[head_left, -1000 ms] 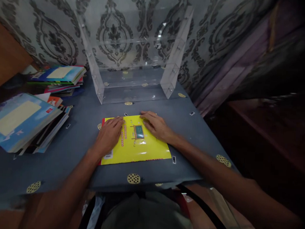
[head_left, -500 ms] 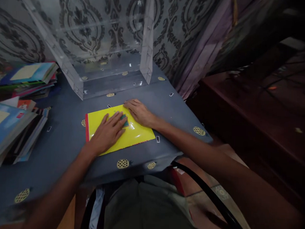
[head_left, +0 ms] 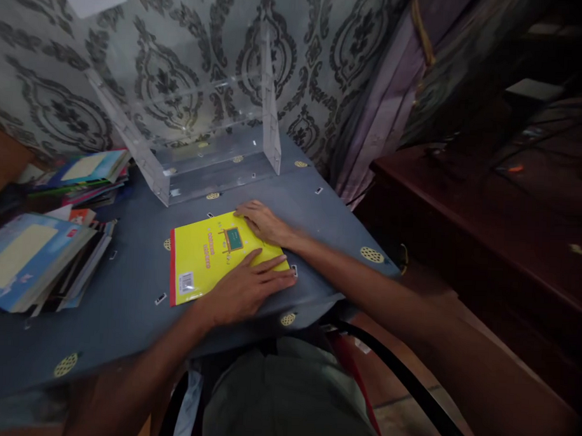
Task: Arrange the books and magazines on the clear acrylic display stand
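Note:
A yellow notebook point(head_left: 199, 237) with a red spine edge lies flat on the table, a green chalkboard picture and a barcode showing on its cover. My left hand point(head_left: 248, 281) rests across its near edge, palm down, fingers stretched to the right and apart. Over the notebook's far right corner lies my right hand point(head_left: 262, 222), its fingers extended and slightly bent, pressing on the cover. Neither hand grips anything that I can see.
A clear acrylic rack point(head_left: 216, 171) stands behind the notebook against the patterned curtain. To the left are two stacks of books, a nearer stack point(head_left: 36, 253) and a farther stack point(head_left: 92, 173). The blue tablecloth point(head_left: 134, 327) ends close to my lap.
My left hand has slid right and toward me, from the middle of the cover to its near edge, uncovering the picture and barcode. My right hand stays at the far corner. The view has shifted.

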The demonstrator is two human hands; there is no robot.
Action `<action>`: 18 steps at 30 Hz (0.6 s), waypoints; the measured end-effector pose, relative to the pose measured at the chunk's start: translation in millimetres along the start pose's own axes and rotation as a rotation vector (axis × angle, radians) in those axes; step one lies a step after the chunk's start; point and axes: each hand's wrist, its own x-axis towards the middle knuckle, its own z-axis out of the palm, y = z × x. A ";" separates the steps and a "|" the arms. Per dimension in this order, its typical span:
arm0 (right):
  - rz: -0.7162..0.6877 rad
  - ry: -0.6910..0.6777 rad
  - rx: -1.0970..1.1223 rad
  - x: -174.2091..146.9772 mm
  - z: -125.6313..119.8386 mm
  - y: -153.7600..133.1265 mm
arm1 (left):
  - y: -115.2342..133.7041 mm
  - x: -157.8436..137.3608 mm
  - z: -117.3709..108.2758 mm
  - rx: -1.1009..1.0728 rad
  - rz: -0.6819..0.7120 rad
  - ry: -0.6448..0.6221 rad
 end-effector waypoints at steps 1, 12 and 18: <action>-0.009 0.002 -0.008 0.0 -0.1 -0.8 | 0.3 -0.6 -0.6 -0.030 0.001 0.014; -0.054 -0.064 -0.220 -4.4 -1.4 -12.0 | -1.8 -23.1 3.3 -0.092 -0.318 0.439; -0.043 -0.096 -0.308 -19.4 -5.3 -25.0 | -35.1 -67.3 7.1 -0.009 -0.604 0.477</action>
